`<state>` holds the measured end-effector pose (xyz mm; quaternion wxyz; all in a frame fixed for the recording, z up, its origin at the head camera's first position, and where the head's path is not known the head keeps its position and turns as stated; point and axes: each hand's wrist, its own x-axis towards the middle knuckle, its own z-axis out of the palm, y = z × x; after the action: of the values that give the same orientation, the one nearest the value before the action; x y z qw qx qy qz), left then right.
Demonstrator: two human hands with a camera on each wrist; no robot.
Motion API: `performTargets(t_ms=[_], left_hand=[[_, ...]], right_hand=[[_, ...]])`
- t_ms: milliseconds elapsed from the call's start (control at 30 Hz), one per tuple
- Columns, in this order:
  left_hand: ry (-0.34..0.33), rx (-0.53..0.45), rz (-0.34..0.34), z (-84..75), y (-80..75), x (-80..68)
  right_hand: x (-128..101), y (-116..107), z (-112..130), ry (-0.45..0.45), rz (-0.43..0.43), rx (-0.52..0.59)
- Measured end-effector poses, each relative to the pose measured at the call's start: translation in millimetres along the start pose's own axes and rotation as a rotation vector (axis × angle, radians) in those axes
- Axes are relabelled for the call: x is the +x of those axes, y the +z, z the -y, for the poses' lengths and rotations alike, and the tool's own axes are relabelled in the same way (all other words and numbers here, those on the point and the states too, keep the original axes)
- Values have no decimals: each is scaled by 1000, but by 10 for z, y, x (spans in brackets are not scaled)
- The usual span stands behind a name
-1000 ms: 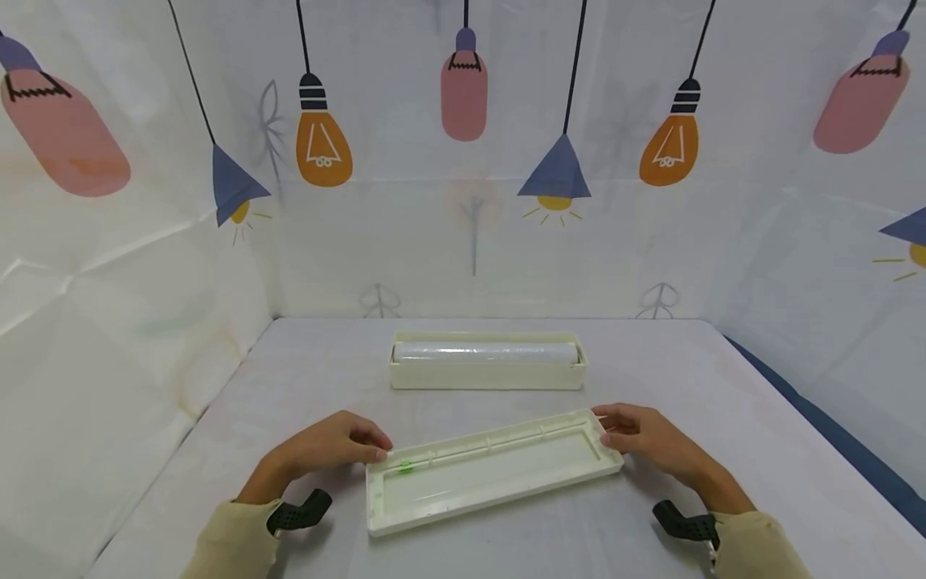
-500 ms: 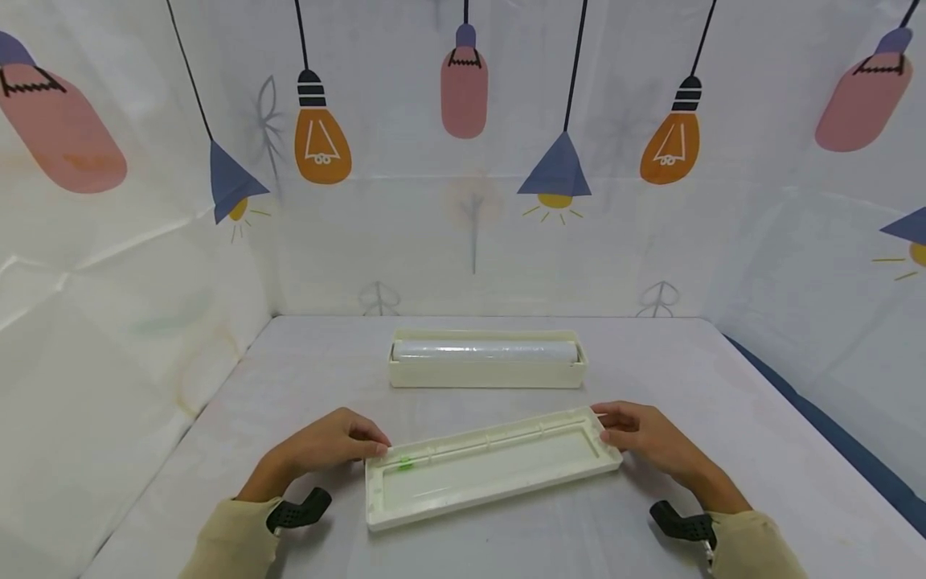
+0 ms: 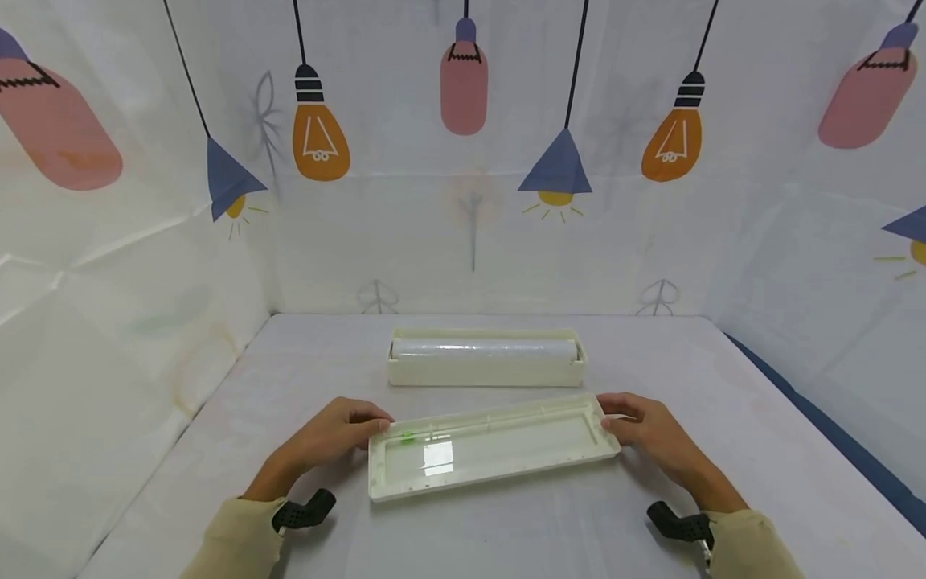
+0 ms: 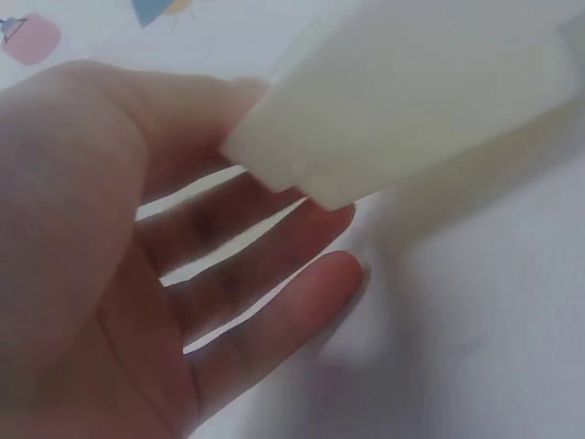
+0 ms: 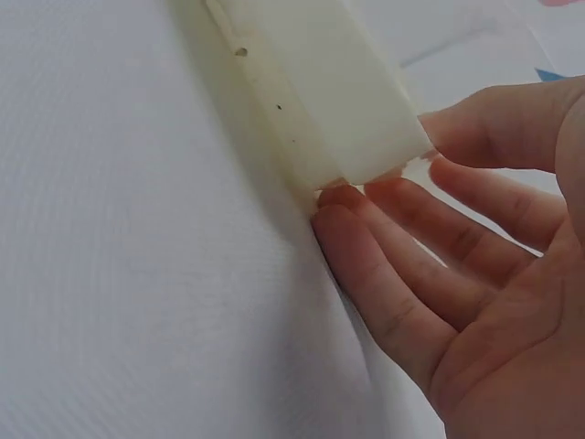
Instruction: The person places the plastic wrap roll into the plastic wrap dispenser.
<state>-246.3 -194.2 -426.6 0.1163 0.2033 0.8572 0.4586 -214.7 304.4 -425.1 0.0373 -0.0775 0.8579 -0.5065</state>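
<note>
Both hands hold a long cream plastic lid (image 3: 499, 452) by its short ends, its hollow underside facing up, with a small green piece (image 3: 407, 437) near the left end. The left hand (image 3: 334, 434) pinches the left end; in the left wrist view its thumb lies on one side and fingers beneath the lid's corner (image 4: 384, 110). At the opposite end, the right hand (image 3: 644, 430) grips between thumb and fingers, as the right wrist view shows at the lid's end (image 5: 347, 101). Behind the lid sits a cream box (image 3: 486, 373) holding a roll of clear plastic film (image 3: 485, 349).
A white cloth covers the table (image 3: 304, 354). White sheets printed with lamps and bulbs form a back wall (image 3: 405, 241) and side walls. Black wrist mounts (image 3: 304, 511) sit at both sleeves.
Both hands have raised the lid slightly and tilted it, its near edge lifting. A bright reflection now shows on its inside. The box with the film roll stays in place.
</note>
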Motion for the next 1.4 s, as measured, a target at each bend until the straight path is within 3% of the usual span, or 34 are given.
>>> performTargets(t_ms=[133,467,733,900,1167,1400], left_hand=[[4,-31,-62,-31,16,15],[-81,-97,-255,-13,85,40],[-37,-99,-374,-12,86,70],[-53,-88,-443,-48,87,75],[-79,-186,-482,-96,68,60],[-146,-232,-432,-140,56,55]], right_hand=[[13,15,20,0,-20,54],[4,112,31,-7,-86,98],[45,154,61,78,-84,124],[38,151,79,84,-70,187],[15,152,101,2,-64,187],[22,149,94,-48,-120,180]])
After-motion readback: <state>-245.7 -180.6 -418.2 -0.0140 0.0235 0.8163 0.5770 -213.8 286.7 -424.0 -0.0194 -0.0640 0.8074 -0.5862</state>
